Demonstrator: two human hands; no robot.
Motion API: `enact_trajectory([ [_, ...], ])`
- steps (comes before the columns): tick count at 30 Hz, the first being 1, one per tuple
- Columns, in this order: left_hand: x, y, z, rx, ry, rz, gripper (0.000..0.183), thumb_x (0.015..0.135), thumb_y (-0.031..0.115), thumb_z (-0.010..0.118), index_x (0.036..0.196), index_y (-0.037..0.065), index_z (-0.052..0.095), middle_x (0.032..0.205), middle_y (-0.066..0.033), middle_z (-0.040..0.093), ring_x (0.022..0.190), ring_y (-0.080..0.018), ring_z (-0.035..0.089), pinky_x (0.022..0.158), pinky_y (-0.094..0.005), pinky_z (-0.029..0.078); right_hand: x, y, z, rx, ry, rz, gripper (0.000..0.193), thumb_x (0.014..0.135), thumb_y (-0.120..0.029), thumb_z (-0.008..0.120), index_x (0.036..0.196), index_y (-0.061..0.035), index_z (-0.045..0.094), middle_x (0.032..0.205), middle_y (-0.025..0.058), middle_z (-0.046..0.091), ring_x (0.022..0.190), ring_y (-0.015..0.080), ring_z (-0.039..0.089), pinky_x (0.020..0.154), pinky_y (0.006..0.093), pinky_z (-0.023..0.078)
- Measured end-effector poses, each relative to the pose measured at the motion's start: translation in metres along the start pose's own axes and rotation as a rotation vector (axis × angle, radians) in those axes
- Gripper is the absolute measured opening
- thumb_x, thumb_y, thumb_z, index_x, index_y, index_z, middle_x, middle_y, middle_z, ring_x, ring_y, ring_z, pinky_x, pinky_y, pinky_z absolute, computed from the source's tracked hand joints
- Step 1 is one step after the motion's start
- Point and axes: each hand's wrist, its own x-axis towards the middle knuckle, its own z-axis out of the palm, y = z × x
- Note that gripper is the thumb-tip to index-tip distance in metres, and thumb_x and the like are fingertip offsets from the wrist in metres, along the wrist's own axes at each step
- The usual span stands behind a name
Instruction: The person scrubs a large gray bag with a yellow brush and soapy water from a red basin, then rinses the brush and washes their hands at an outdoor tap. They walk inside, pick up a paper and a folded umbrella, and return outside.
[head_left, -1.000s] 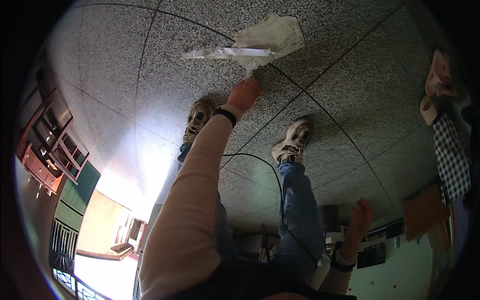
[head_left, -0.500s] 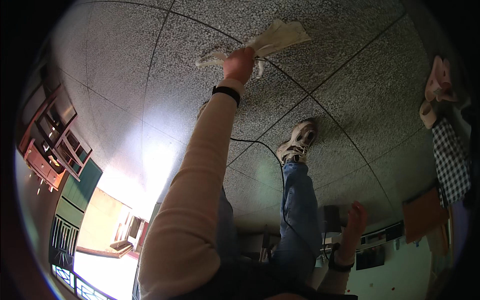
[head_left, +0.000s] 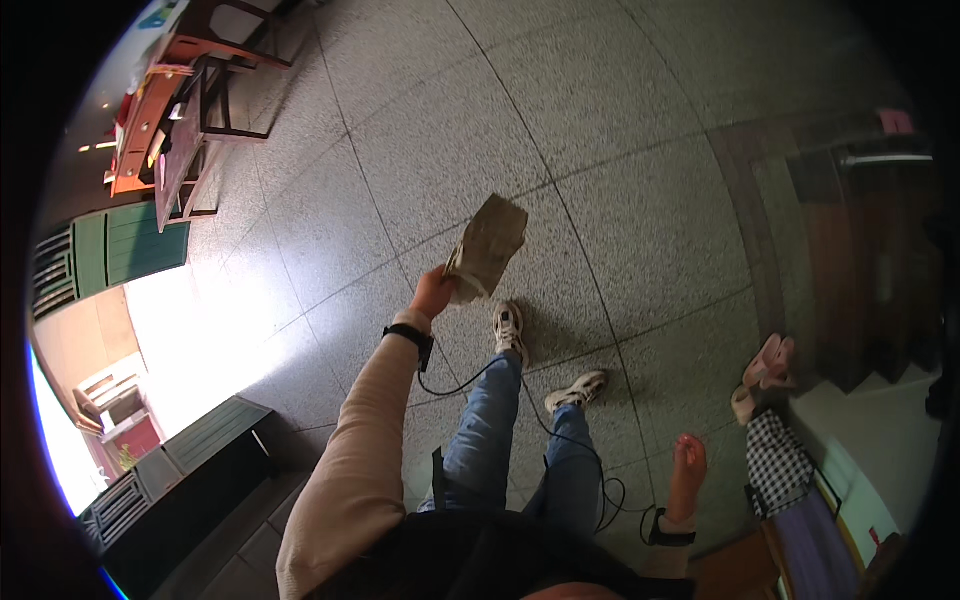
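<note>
I am pinching the crumpled paper (head_left: 487,246) in my left hand (head_left: 432,294), gripping its lower edge firmly; my right hand (head_left: 688,462) is hanging loosely curled.

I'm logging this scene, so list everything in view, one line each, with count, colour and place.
Crumpled paper wrapper: one, grey-brown, held up in the left hand above the floor.
Terrazzo floor: one, speckled grey, fills most of the view.
Wooden tables and chairs: a few, orange-brown, upper left.
Green shutters: one set, teal, left edge.
Pink slippers: one pair, on another person's feet at right.
Checked trouser leg: one, black and white, lower right.
Cable: one, black, trailing between the wrists.
Sneakers: two, white.
Left hand: grips the wrapper.
Right hand: bare, low right.
</note>
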Motion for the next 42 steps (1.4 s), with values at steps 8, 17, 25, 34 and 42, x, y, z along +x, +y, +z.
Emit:
enact_trajectory([
  [8, -0.176, -0.086, -0.232, -0.222, 0.52, -0.343, 0.027, 0.08, 0.018, 0.057, 0.102, 0.004, 0.065, 0.086, -0.0106, 0.069, 0.082, -0.0212, 0.066, 0.074, -0.0353, 0.052, 0.018, -0.168, 0.084, 0.009, -0.301, -0.341, 0.022, 0.093, -0.019, 0.058, 0.105, -0.0004, 0.06, 0.086, 0.005, 0.062, 0.072, 0.0119, 0.056, 0.063, 0.0274, 0.047],
  [17, -0.347, -0.23, -0.278, -0.603, 1.082, -0.639, 0.026, 0.08, 0.014, 0.058, 0.1, 0.002, 0.067, 0.087, -0.0134, 0.07, 0.08, -0.0226, 0.066, 0.071, -0.0371, 0.05, 0.055, -0.314, 0.211, -0.286, -0.448, -0.157, 0.018, 0.09, -0.014, 0.059, 0.103, -0.001, 0.061, 0.082, 0.0072, 0.064, 0.068, 0.0147, 0.061, 0.056, 0.0292, 0.051],
  [25, -0.384, -0.23, -0.281, -0.815, 1.282, -1.06, 0.034, 0.087, 0.018, 0.056, 0.116, 0.0, 0.059, 0.107, -0.0165, 0.064, 0.091, -0.0316, 0.063, 0.073, -0.0442, 0.049, 0.124, -0.45, 0.35, -0.349, -0.314, -0.056, 0.015, 0.089, -0.011, 0.057, 0.101, -0.0028, 0.061, 0.078, 0.0079, 0.063, 0.063, 0.017, 0.062, 0.053, 0.0317, 0.052],
  [34, -0.342, -0.192, -0.329, -1.32, 1.656, -1.147, 0.034, 0.09, 0.017, 0.052, 0.122, 0.006, 0.057, 0.114, -0.0152, 0.061, 0.091, -0.0344, 0.061, 0.069, -0.0483, 0.05, 0.102, -0.67, 0.688, -0.422, -0.708, -0.364, 0.016, 0.09, -0.017, 0.058, 0.099, -0.0045, 0.06, 0.08, 0.0041, 0.063, 0.064, 0.0139, 0.061, 0.05, 0.0269, 0.049],
  [42, -0.311, -0.239, -0.428, -1.408, 1.672, -1.297, 0.033, 0.086, 0.013, 0.053, 0.117, 0.005, 0.058, 0.106, -0.0131, 0.062, 0.084, -0.0311, 0.062, 0.065, -0.0453, 0.051, -0.006, -0.73, 0.91, -0.64, -0.9, -0.562, 0.018, 0.09, -0.019, 0.059, 0.101, -0.0055, 0.063, 0.085, 0.0042, 0.063, 0.071, 0.0137, 0.062, 0.056, 0.0275, 0.051],
])
